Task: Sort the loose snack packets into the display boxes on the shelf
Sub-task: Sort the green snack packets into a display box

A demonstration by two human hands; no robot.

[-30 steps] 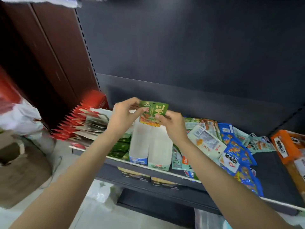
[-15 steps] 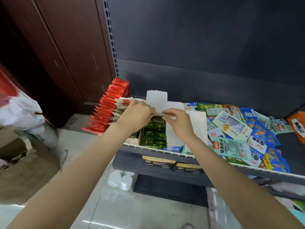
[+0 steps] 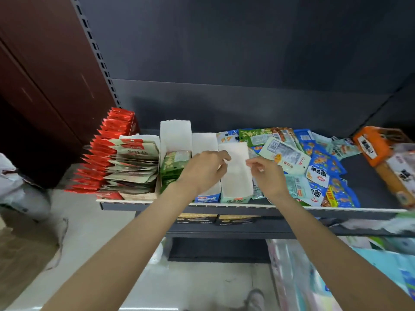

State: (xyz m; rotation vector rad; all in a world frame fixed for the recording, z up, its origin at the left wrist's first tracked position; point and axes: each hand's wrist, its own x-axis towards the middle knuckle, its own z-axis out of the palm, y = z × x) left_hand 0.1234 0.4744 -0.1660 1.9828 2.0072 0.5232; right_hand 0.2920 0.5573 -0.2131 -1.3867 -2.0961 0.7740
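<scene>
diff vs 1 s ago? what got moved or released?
The green packet, pinched in both hands a second ago, now sits in the green display box. Left hand and right hand have let go and hover over the empty white boxes. The loose pile and red packets stayed put.

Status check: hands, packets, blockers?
Left hand and right hand both empty, over the white display boxes. Green packets boxed. Loose packet pile still unsorted, right of boxes. Nothing blocking.

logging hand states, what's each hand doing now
Left hand: fingers loosely curled, holding nothing, over the white cardboard display boxes.
Right hand: same, empty.
</scene>
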